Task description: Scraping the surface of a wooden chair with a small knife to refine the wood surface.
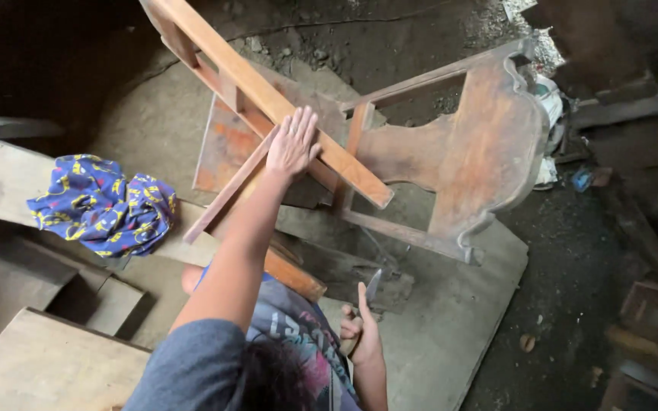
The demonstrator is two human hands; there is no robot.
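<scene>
A worn wooden chair [481,152] lies tipped over on a board [451,320], its shaped backrest to the right and its legs pointing up left. My left hand [292,144] lies flat, fingers spread, on one chair leg [268,95] where a thin rail [226,194] meets it. Lower down, near my patterned shirt, my right hand [361,331] is closed around a small tool with a metal blade [373,286] that points up toward the chair frame. The tool's handle is hidden in the fist.
A crumpled blue and yellow cloth [104,205] rests on a pale plank [1,179] at the left. Flat wooden boards [47,365] lie at the lower left. Dirt floor, scrap wood and debris [649,320] fill the right side.
</scene>
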